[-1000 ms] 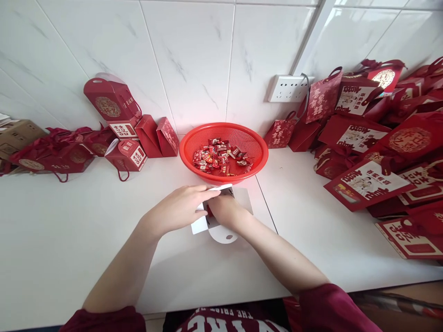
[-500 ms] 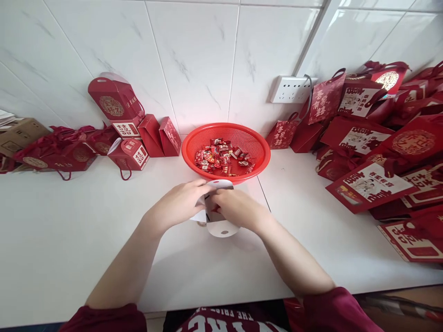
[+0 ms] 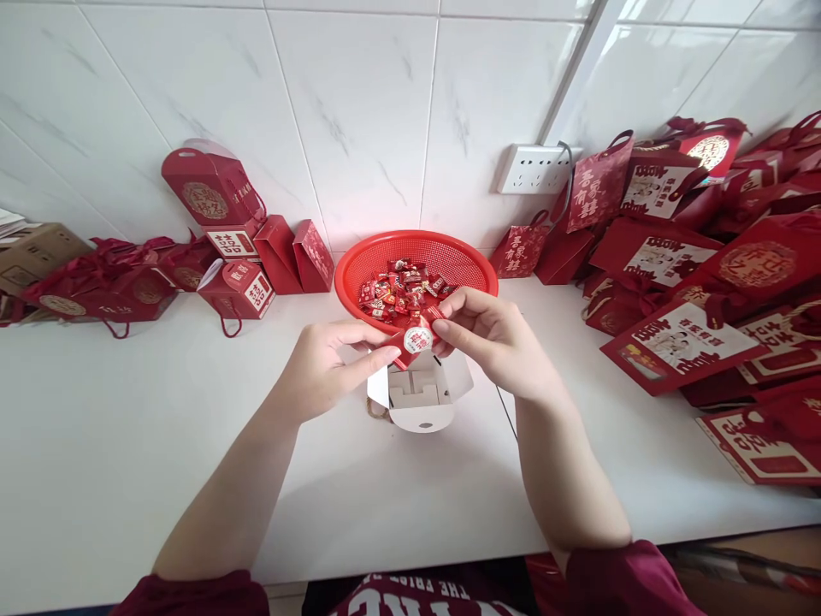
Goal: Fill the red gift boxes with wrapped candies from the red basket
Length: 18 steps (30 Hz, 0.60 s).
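Note:
Between my two hands is a small red packet with a round white label (image 3: pixel 418 340), held up above an open box. My left hand (image 3: pixel 333 364) pinches its left end between thumb and fingers. At its right end, my right hand (image 3: pixel 491 338) grips it the same way. The gift box (image 3: pixel 420 419) below has a white inside, its flaps folded outward and a rope handle at its left. Just behind the packet, a red plastic basket (image 3: pixel 478 257) holds wrapped candies (image 3: pixel 391 291); the packet overlaps its front rim in view.
Red gift boxes (image 3: pixel 240 291) stand along the wall at the left, with a cardboard box (image 3: pixel 42 257) beyond. A large pile of red boxes (image 3: pixel 680 342) fills the right side of the white table (image 3: pixel 160 411). A power strip (image 3: pixel 535 169) is on the tiled wall.
Both hands were inside the box half a second ago. They have risen out of it and now hold the red packet above it, leaving the inside of the box visible.

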Available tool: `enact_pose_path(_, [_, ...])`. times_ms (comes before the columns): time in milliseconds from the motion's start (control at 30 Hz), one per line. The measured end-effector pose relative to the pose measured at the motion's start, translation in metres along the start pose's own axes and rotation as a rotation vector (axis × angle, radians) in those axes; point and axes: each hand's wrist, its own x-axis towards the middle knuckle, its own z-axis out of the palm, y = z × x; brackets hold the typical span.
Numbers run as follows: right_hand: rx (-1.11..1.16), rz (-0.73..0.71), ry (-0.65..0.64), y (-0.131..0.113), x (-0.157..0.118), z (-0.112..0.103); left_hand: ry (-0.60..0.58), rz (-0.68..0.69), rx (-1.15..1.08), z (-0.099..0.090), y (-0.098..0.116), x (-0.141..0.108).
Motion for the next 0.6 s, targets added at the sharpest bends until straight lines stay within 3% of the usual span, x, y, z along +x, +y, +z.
enact_pose_path(200, [-0.095, -0.020, 0.031, 0.006, 0.004, 0.011, -0.047, -0.046, -0.287, -0.002, -0.002, 0.000])
enact_pose_path(433, [-0.111, -0.021, -0.095, 0.012, 0.004, 0.018, -0.278, -0.108, -0.178, -0.007, 0.005, -0.001])
enact_pose_path(600, [0.009, -0.034, -0.170, 0.011, 0.004, 0.020, -0.315, -0.087, -0.207, -0.009, 0.006, -0.002])
